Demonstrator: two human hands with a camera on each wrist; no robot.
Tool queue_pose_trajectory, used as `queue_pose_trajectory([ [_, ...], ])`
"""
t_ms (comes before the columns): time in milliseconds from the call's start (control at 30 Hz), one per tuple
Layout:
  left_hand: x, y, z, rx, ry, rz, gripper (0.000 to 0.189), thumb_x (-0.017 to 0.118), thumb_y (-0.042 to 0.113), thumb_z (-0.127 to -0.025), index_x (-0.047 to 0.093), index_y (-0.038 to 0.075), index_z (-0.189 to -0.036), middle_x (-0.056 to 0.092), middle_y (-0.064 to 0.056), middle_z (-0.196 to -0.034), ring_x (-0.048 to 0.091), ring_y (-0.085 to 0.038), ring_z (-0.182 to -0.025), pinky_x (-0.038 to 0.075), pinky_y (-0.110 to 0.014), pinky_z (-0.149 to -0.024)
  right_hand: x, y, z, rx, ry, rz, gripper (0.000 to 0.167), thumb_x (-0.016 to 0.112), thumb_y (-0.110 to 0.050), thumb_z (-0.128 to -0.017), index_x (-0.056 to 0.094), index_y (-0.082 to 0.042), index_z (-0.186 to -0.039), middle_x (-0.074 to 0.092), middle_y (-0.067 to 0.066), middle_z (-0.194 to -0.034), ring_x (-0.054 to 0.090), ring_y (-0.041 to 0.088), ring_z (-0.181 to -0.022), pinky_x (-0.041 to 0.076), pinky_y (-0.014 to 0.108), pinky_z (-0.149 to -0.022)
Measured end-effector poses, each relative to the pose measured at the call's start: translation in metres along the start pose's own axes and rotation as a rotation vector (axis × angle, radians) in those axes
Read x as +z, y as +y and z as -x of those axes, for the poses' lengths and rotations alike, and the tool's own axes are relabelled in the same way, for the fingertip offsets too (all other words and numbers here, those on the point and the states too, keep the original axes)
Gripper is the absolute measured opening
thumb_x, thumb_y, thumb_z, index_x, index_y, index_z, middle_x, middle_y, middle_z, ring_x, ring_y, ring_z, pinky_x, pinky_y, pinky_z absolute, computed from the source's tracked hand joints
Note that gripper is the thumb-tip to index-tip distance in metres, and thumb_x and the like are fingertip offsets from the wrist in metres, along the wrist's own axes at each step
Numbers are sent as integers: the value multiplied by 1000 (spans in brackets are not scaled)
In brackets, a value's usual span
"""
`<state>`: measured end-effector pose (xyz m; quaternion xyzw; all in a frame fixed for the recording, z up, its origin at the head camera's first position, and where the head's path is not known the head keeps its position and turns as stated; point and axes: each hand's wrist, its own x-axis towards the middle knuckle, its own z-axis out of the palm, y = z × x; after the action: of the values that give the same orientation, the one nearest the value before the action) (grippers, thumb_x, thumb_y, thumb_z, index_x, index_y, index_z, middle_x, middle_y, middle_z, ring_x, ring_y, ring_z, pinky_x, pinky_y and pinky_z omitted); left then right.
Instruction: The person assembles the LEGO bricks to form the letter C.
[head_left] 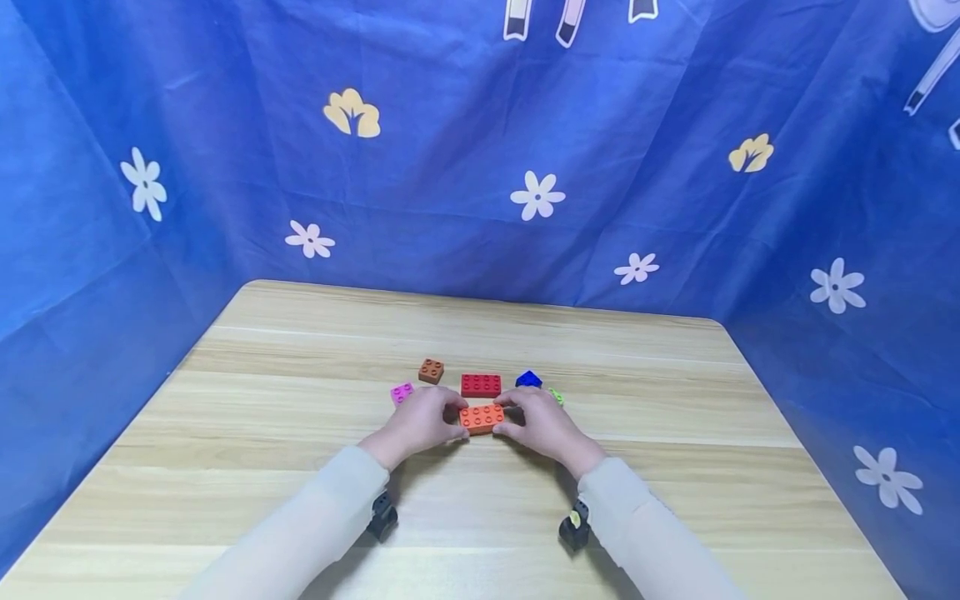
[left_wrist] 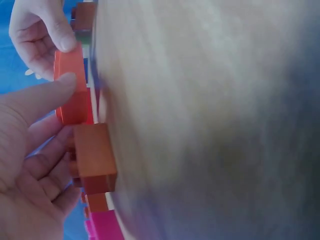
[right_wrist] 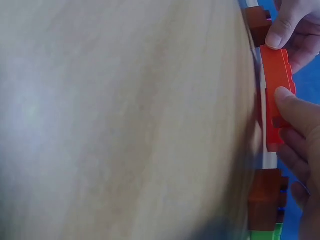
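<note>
Both hands hold one orange toy building brick [head_left: 482,419] between them, its studs facing up. My left hand [head_left: 424,421] pinches its left end with thumb and fingers. At the right end, my right hand [head_left: 542,423] pinches it the same way. The wrist views show the brick a little above the table. A brown brick [left_wrist: 95,157] stands close to the left fingers in the left wrist view. Another brown brick [right_wrist: 265,200] is near the right hand in the right wrist view. Just behind the held brick lies a red brick [head_left: 481,385].
A smaller brown brick [head_left: 431,371] and a pink brick [head_left: 402,392] lie left on the wooden table [head_left: 480,517]. To the right are a blue piece [head_left: 528,379] and a green piece [head_left: 556,396], partly hidden by the right hand. A blue patterned curtain [head_left: 450,167] surrounds the table.
</note>
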<state>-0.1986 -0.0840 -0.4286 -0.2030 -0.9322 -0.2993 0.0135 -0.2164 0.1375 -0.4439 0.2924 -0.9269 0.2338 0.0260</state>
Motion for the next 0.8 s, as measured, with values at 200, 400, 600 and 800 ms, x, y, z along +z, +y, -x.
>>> queue_pose_trajectory([
  [200, -9, 2, 2, 38, -27, 61, 35, 84, 16, -70, 70, 5, -100, 69, -5, -96, 65, -20, -85, 53, -36, -80, -9, -5, 6, 4, 21, -72, 41, 77, -31, -80, 65, -13, -115, 65, 0, -112, 59, 19, -103, 41, 41, -97],
  [400, -15, 6, 10, 108, -27, 40, 34, 84, 18, -70, 70, 8, -99, 68, 0, -93, 63, -19, -86, 51, -37, -81, -13, -10, 16, -13, 43, -83, 40, 77, -32, -80, 65, -16, -113, 65, -4, -108, 59, 16, -98, 45, 38, -90],
  [600, -17, 12, 21, 183, -36, 49, 31, 83, 16, -70, 71, 9, -98, 67, 2, -92, 62, -17, -83, 50, -32, -77, -11, -13, 30, -41, 71, -126, 40, 80, -33, -77, 66, -16, -110, 64, -8, -106, 58, 10, -96, 48, 31, -83],
  [800, -16, 15, 34, 211, -45, 28, 32, 83, 18, -71, 70, 10, -99, 66, 4, -91, 61, -16, -84, 51, -33, -77, -7, -17, 44, -80, 92, -176, 40, 81, -31, -74, 66, -17, -108, 63, -12, -103, 58, 7, -95, 48, 30, -87],
])
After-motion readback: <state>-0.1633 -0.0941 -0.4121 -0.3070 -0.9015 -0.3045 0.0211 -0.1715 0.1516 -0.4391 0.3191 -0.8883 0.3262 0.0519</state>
